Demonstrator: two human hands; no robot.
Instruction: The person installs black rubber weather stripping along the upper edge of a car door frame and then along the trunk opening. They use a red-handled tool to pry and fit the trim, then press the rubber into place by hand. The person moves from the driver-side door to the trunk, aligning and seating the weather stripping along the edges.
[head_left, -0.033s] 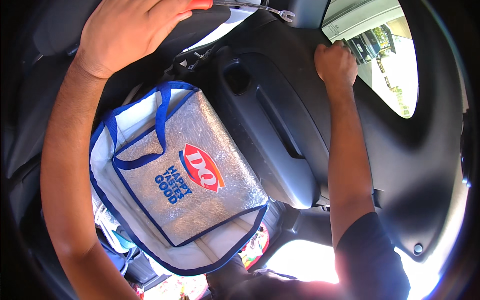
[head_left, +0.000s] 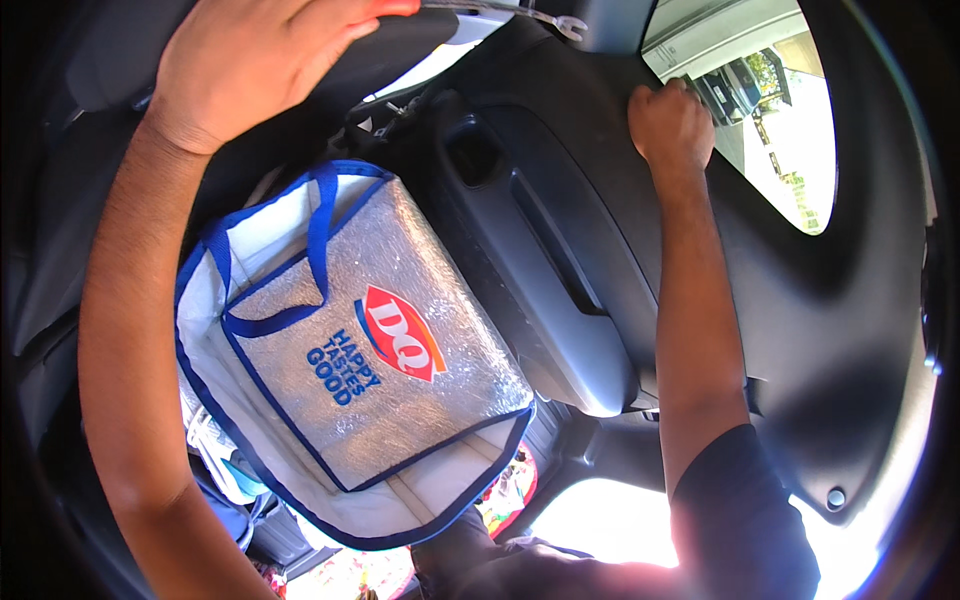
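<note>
At the top of the picture, my left hand [head_left: 265, 65] is closed round the red-orange handle of a fork-tipped pry tool [head_left: 535, 13]. Its metal shaft points right, with the forked tip close to the upper edge of a dark interior trim panel [head_left: 610, 215]. The fingers and most of the handle are partly cut off by the picture's edge. My right hand [head_left: 672, 125] is curled at the panel's border beside a side window [head_left: 790, 130]. Its fingers wrap over that edge, and their tips are hidden.
A silver insulated bag [head_left: 370, 400] with blue straps and trim lies between my arms, leaning near the panel's moulded armrest [head_left: 560, 270]. Below the bag are a colourful patterned item [head_left: 515, 490] and other partly hidden items. Bright light enters at the lower right.
The pry tool's tip has shifted very slightly up and left, and the bag appears slightly further left. Both hands keep their grips.
</note>
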